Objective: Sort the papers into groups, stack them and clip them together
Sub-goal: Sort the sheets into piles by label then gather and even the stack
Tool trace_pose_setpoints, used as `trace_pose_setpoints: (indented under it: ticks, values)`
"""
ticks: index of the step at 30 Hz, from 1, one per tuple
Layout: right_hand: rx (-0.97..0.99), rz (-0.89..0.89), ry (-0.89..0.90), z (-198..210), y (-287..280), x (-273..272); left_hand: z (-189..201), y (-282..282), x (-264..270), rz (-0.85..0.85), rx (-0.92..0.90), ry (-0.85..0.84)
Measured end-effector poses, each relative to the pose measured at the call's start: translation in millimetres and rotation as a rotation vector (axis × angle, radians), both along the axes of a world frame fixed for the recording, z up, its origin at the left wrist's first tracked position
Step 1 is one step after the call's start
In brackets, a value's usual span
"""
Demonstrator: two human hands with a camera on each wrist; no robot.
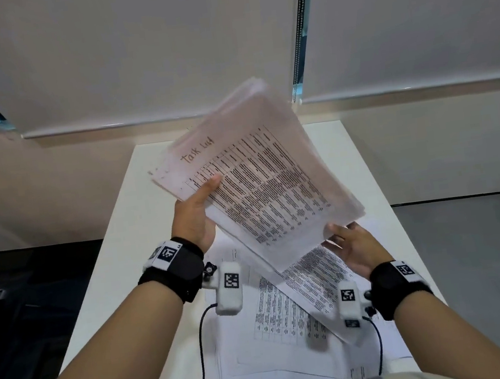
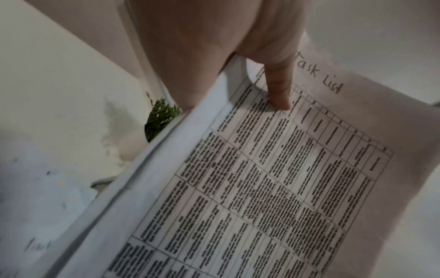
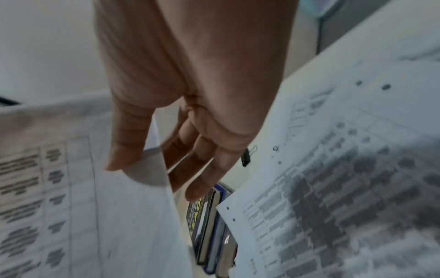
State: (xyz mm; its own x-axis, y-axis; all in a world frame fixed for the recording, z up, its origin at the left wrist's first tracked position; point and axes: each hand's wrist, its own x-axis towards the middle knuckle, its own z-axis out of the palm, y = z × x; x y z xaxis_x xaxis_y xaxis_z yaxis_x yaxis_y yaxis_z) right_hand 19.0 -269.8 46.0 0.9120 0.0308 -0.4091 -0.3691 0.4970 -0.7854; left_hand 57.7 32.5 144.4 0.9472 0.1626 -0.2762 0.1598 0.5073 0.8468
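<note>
Left hand point(image 1: 194, 218) gripping stack point(image 1: 260, 185), right hand point(image 1: 355, 248) pinching its corner; tilt risking sheets sliding onto papers point(image 1: 277, 318) below hands.

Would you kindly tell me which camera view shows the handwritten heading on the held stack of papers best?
The left wrist view: the heading atop the stack of papers is large and reads "Task List". The head view shows it smaller and slanted. The right wrist view does not show it.

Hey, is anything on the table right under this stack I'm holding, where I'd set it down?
Yes: loose printed sheets lie spread on the table beneath the stack; a black clip and a small box sit by them.
</note>
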Motion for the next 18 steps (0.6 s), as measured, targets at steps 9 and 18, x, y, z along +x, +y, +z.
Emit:
trace_pose_setpoints:
  ticks: [9,18]
  values:
    - [-0.133,-0.059,-0.044,7,-16,2,-39,25,-18,-0.021,0.239,0.066]
    - [-0.522,0.081,-0.081,-9,-14,-5,-88,30,-34,-0.142,0.614,0.159]
